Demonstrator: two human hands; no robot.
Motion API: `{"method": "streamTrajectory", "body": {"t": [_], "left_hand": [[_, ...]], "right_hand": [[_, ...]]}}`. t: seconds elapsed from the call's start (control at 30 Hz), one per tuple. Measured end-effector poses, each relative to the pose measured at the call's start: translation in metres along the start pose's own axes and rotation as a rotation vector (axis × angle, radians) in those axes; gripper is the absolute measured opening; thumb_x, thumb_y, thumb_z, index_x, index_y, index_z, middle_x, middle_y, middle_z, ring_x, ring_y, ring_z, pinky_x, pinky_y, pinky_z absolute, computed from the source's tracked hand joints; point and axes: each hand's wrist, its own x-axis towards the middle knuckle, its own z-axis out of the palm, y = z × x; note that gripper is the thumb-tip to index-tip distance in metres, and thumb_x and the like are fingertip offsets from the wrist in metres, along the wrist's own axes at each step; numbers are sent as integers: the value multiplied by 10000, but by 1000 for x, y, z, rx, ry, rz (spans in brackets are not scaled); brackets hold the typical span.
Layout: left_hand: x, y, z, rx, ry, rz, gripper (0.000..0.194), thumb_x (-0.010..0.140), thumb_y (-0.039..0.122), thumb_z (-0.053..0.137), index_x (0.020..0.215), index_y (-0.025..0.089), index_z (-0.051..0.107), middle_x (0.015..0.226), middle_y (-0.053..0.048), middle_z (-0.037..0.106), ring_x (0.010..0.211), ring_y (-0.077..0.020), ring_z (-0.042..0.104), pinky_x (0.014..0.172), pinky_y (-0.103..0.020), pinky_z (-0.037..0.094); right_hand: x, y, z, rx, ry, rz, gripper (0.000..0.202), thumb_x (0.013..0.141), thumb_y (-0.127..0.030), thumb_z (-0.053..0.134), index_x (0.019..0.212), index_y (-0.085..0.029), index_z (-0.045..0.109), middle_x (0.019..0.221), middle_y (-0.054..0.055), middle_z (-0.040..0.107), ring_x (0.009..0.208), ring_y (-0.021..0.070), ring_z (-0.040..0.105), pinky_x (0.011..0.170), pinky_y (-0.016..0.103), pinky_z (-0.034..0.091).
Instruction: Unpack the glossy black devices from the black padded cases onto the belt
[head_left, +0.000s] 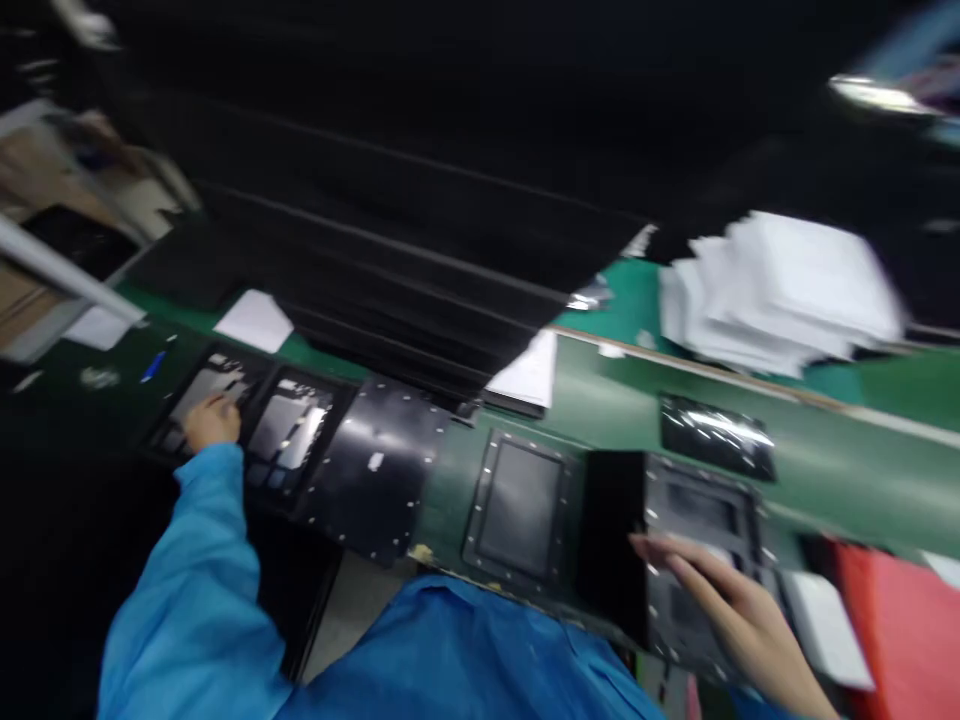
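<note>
My left hand point(214, 422) is at the far left, over a black frame point(184, 400) with a shiny panel in it. Its fingers are curled, and whatever they may hold is hidden. Beside it lies a second black frame with a glossy panel point(289, 430). My right hand point(724, 590) has its fingers stretched out, the tips by the inner edge of a black fixture point(701, 500) with recesses and bright studs. A black flap point(611, 540) adjoins that fixture. Left of the flap is a black studded frame with a grey plate point(523, 505).
A black studded plate point(379, 465) lies between the frames. A stack of white sheets point(795, 290) stands at the back right, behind a glossy black panel point(716, 435). At right are a white block point(825, 625) and a red object point(904, 620). A dark curtain-like sheet point(390, 230) hangs over the bench.
</note>
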Motion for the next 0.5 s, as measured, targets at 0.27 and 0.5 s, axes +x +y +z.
{"method": "streamTrajectory", "body": {"t": [0.27,0.5], "left_hand": [[-206,200,-11,-650,267,302,175,781,334,576,841,180,632,730,-14,651,709,-197,649,720,-379,551],[-415,407,-67,-878,-272,856,173,802,190,594,954,256,543,830,-14,683,782,-189,676,761,-408,587]], "right_hand": [[64,115,-144,774,582,276,63,737,-261,631,736,-198,631,813,42,668,652,125,600,610,233,492],[176,207,-173,1206,297,644,304,934,-142,270,728,-175,492,685,30,555,513,96,504,433,180,433]]}}
